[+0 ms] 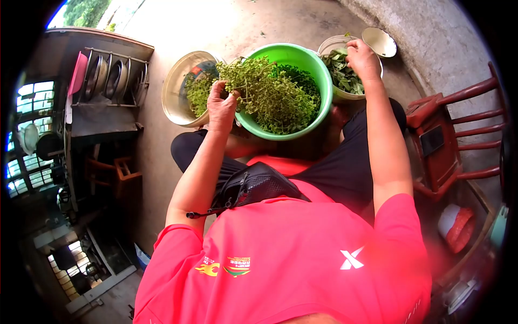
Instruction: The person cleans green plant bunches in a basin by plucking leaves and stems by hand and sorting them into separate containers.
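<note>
My left hand is closed around the stems of a sprig of small green berries, held over the left rim of a green bucket. More berry sprigs fill that bucket, with loose dark green berries behind them. My right hand is above a white bucket of picked green leaves. Its fingers are pinched together, and what they hold, if anything, I cannot make out. A bit of green shows by the fingertips.
A cream bucket with more sprigs stands at left. At right are a white bowl and a reddish wooden chair with a phone on its seat. A dish rack with pans is at far left.
</note>
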{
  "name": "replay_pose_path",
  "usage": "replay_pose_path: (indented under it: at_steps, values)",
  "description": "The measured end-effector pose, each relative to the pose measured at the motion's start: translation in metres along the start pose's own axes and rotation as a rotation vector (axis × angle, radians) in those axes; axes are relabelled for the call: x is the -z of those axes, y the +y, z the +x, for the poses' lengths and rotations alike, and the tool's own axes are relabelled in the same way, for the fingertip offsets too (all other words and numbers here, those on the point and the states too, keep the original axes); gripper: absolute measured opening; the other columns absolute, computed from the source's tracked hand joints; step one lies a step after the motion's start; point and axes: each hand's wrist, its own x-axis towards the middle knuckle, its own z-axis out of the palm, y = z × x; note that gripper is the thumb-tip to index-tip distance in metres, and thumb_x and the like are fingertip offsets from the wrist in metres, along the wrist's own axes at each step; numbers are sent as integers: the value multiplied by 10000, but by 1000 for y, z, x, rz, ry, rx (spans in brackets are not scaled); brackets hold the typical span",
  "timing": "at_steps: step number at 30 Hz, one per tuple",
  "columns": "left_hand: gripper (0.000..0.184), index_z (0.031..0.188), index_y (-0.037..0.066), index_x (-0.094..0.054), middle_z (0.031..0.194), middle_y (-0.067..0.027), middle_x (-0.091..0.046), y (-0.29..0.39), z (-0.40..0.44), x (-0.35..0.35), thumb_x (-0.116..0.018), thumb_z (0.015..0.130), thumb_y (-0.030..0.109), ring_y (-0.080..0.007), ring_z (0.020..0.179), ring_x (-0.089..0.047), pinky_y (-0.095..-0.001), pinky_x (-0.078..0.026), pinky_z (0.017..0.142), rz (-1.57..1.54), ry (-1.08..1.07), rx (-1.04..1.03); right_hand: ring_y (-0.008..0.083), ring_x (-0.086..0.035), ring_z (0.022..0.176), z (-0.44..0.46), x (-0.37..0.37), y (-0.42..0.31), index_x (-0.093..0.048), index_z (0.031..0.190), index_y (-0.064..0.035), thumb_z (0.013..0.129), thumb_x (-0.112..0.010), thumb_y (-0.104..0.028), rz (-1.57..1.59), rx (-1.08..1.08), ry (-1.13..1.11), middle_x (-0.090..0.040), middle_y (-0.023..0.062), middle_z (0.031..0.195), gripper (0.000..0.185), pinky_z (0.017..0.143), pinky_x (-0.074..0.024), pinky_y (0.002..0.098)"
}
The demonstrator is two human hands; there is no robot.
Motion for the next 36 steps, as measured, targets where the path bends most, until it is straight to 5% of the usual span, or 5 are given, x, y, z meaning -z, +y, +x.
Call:
replay_pose_path:
  at_steps: [5, 11, 21, 25, 36]
  values:
    - [325, 1072, 94, -531, 853, 25, -562, 12, 1, -3, -554, 781, -48, -53, 690, -499, -188, -411, 594, -329, -13, 88, 154, -634, 537, -13, 20, -16, -397, 1306, -56, 833, -478, -246, 161, -247, -124, -665, 134, 876, 516, 514, -511, 287]
    - [327, 1144, 139, -503, 977, -3, -606, -2, 0, -3, -575, 835, 60, -134, 853, -582, -298, -501, 690, -584, -73, 326, 85, -616, 649, -30, -16, -29, -676, 928, -124, 825, -600, -216, 533, 394, -190, -668, 22, 768, 158, 615, -488, 227]
    - [352, 1166, 113, -472, 1031, -38, -594, 1, -7, -22, -574, 834, 57, -170, 875, -588, -329, -512, 667, -620, -145, 411, 104, -576, 671, -87, -37, -88, -677, 927, -105, 801, -673, -133, 635, 713, -222, -582, 22, 773, 129, 636, -473, 215]
    - [313, 1137, 105, -516, 1020, -17, -600, 10, -12, -32, -565, 837, 29, -139, 855, -583, -293, -492, 690, -596, -177, 333, 191, -613, 694, -87, -55, -88, -679, 889, -124, 767, -685, -316, 293, 629, -118, -620, 77, 791, 227, 657, -490, 301]
    - [326, 1110, 122, -483, 950, -24, -589, 3, -5, -19, -507, 823, -32, -118, 802, -576, -273, -489, 685, -578, -111, 213, 119, -608, 724, -67, -56, -70, -534, 969, -35, 884, -541, -154, 1122, -87, -556, -574, 32, 823, 146, 552, -504, 240]
